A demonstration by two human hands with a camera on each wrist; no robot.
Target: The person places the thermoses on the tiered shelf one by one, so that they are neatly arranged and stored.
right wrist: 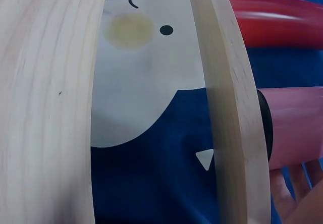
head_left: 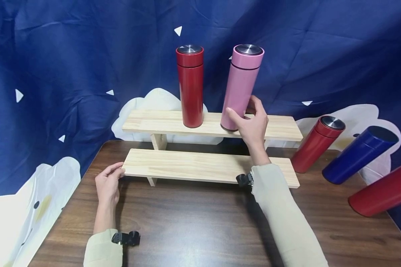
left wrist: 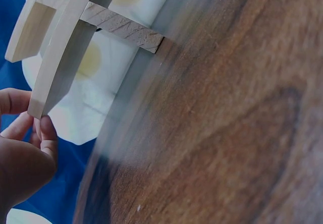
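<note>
My right hand (head_left: 254, 128) grips a pink thermos bottle (head_left: 241, 85) low on its body, thumb on the near side. The bottle leans slightly right, its black base right at the upper plank (head_left: 280, 126) of a two-step wooden stand. To its left on that plank, a red thermos bottle (head_left: 191, 89) with a steel lid stands upright. With thumb and fingers, my left hand (head_left: 107, 183) pinches the left end of the lower plank (head_left: 194, 163). The left wrist view shows that hand (left wrist: 28, 151) at the plank's corner. In the right wrist view the pink bottle (right wrist: 298, 125) overlaps the upper plank's edge.
Right of the stand, another red bottle (head_left: 317, 144), a blue bottle (head_left: 359, 155) and a larger red bottle (head_left: 384, 191) stand on the brown wooden table (head_left: 194, 226). A dark blue curtain (head_left: 87, 55) with white cartoon shapes hangs behind.
</note>
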